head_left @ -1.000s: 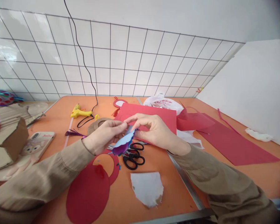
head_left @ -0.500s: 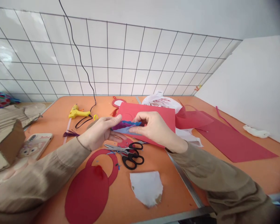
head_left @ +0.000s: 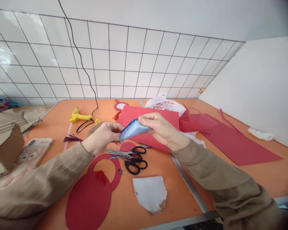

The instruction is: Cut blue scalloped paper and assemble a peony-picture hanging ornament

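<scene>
Near: scissors (head_left: 136, 160) on table (head_left: 180, 204); beyond and above, blue piece (head_left: 134, 129) held up between both hands, left fingers (head_left: 116, 136) pinched closed on one end, right thumb and fingers (head_left: 144, 120) gripping the other; farther, red sheet (head_left: 156, 119).

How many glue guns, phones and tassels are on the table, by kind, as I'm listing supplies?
Glue gun: 1
Phone: 1
Tassels: 2 (one purple tassel, one red tassel)
Total: 4
</scene>
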### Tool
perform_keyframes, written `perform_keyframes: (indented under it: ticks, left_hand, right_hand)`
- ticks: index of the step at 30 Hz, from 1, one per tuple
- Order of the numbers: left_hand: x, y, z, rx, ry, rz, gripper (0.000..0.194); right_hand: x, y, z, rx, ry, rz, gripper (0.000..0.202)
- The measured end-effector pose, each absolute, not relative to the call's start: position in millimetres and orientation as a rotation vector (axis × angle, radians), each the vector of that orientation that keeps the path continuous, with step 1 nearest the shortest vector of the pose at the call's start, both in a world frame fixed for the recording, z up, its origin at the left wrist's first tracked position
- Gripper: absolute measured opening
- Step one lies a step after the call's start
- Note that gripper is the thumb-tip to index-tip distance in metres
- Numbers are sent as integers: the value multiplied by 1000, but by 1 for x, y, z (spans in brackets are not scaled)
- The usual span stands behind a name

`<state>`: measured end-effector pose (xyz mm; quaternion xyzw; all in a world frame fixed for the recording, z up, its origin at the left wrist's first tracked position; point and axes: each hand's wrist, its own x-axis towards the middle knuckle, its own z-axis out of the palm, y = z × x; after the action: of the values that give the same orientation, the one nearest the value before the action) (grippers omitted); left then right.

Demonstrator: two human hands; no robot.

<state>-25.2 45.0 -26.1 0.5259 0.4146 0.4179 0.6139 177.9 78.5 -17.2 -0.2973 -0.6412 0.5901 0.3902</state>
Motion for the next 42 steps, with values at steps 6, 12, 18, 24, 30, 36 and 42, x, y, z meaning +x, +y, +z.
perform_keyframes:
  ticks: [6, 12, 18, 24, 30, 36, 42]
  left_hand:
    - [-24, 44, -22, 1210, 923, 964, 6]
    - [-24, 44, -23, 1105, 984, 938, 15]
    - [-26, 44, -25, 1079, 993, 928, 18]
    - [-26, 47, -27, 1034, 911, 999, 29]
    - [-36, 61, -34, 817, 723, 1016, 63]
    - [-39, 61, -32, 756, 634, 1049, 77]
    - [-35, 56, -24, 674, 574, 1121, 85]
  right_hand:
    - [178, 77, -19, -749, -1543, 1607, 39]
    - [178, 78, -16, -800, -1584, 1597, 61]
    - [180, 76, -14, -748, -1740, 1558, 58]
    - [176, 74, -19, -841, -1719, 1317, 21]
    - [173, 77, -23, -761, -1509, 1304, 18]
    - [172, 81, -25, -722, -1457, 1313, 17]
    - [172, 80, -23, -745, -1357, 1397, 20]
